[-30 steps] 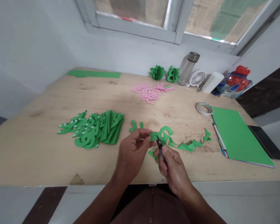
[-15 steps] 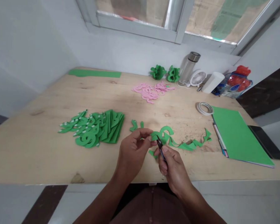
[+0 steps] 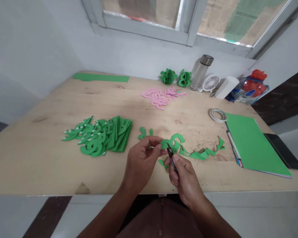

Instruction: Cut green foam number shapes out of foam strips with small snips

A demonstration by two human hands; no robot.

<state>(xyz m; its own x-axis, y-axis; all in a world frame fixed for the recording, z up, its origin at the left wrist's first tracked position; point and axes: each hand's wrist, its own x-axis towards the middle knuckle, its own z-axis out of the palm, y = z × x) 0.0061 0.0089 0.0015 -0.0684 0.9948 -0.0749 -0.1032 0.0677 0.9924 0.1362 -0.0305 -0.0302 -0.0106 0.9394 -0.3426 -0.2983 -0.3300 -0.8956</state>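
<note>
My left hand [image 3: 143, 159] pinches a curved green paper piece [image 3: 165, 144] between thumb and fingertips, just above the table. My right hand [image 3: 185, 173] is closed around small dark scissors [image 3: 171, 153], their tips at the lower edge of that paper. Right behind the blades lies a green ring-shaped cutout [image 3: 178, 137]; whether it joins the held piece I cannot tell. A jagged strip of green scraps [image 3: 203, 154] stretches away to the right. Small green bits [image 3: 142, 133] lie beyond my left hand, and another scrap [image 3: 162, 163] sits between my hands.
To the left is a heap of green cutouts [image 3: 93, 132] beside folded green sheets [image 3: 120, 134]. Pink cutouts [image 3: 160, 97] lie further back, near two green paper ornaments [image 3: 168, 76], a glass bottle [image 3: 201, 74] and a small fan [image 3: 211, 82]. Tape rolls [image 3: 218, 115] and green paper [image 3: 255, 145] are right.
</note>
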